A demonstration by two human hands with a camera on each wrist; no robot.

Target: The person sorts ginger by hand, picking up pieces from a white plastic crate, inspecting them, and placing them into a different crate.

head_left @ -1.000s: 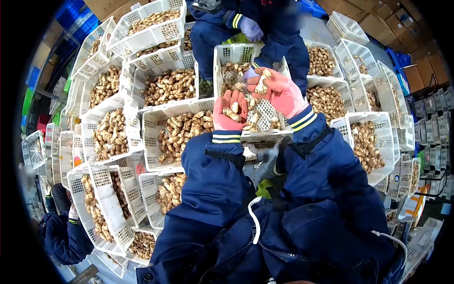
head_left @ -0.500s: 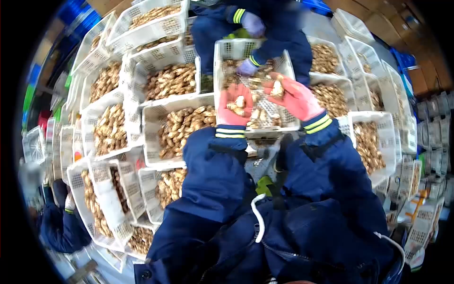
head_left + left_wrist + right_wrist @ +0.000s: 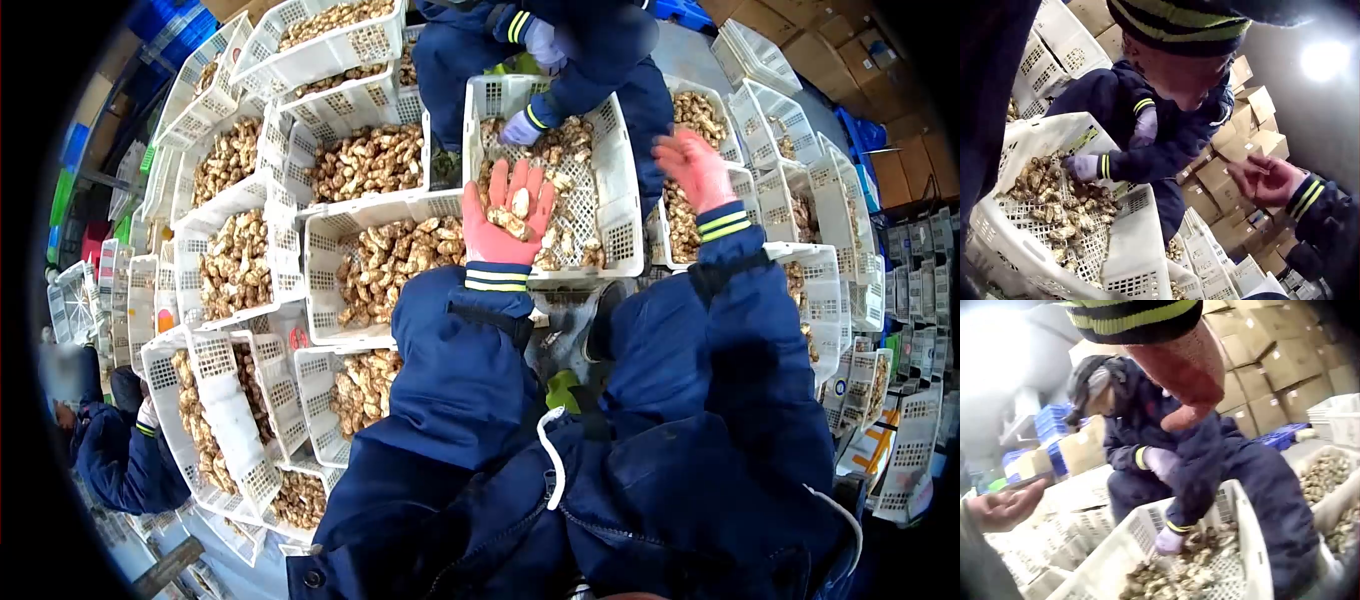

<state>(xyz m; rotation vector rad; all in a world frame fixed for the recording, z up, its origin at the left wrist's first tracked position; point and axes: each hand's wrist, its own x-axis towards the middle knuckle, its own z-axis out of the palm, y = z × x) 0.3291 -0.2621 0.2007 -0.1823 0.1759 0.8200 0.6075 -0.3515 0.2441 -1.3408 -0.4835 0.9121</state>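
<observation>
My left hand [image 3: 508,215], in a pink glove, is palm up with fingers spread over the near left part of a white crate [image 3: 622,228]. A pale mushroom [image 3: 520,203] lies on it, with another piece beside it. Inside the crate are loose brown and white mushrooms [image 3: 1063,219] on a lattice floor. My right hand [image 3: 695,168], also gloved in pink, is raised to the right of this crate, above a crate of mushrooms; its fingers are loosely spread, with nothing seen in them. A small pale piece [image 3: 1305,434] shows above the right-hand crates in the right wrist view.
Opposite sits a person in dark blue, a lilac-gloved hand [image 3: 521,128] reaching into the same crate. White crates of mushrooms [image 3: 368,165] stand on both sides, some stacked. Cardboard boxes [image 3: 1222,181] are piled behind. Another person [image 3: 130,455] is at the far left.
My right hand held a mushroom, moved away to the right and now shows none. My left hand has spread its fingers, with mushrooms still on it.
</observation>
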